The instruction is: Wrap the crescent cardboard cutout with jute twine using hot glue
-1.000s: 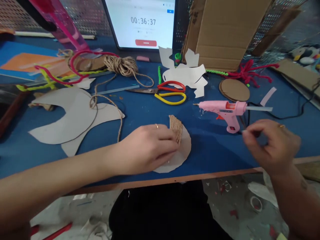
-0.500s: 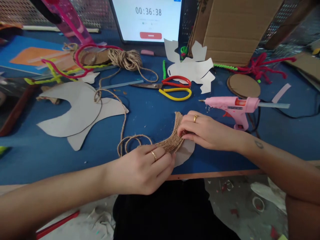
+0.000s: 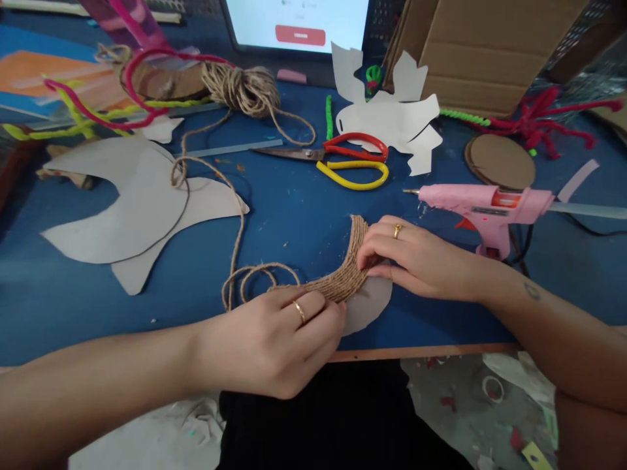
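A curved grey cardboard piece (image 3: 368,305) lies near the table's front edge, its upper part covered by tight rows of jute twine (image 3: 340,277). My left hand (image 3: 289,333) is closed at the left end of the rows, fingertips pinching the twine against the card; the fingertips are partly hidden. With fingers bent and thumb close to them, my right hand (image 3: 411,258) pinches the twine rows on the right side of the piece. Loose loops of twine run from beside my left hand back to a twine bundle (image 3: 242,88).
Right of my hands lies a pink glue gun (image 3: 490,202). Scissors (image 3: 343,160) with red and yellow handles lie behind. Grey crescent cutouts (image 3: 132,202) are at left, white paper cutouts (image 3: 392,124) and a cardboard disc (image 3: 502,160) farther back. A screen (image 3: 298,19) and cardboard box (image 3: 490,52) stand behind.
The view has tilted down and come slightly closer, so the timer digits are out of frame. Both hands keep nearly the same hold on the twine-covered piece.
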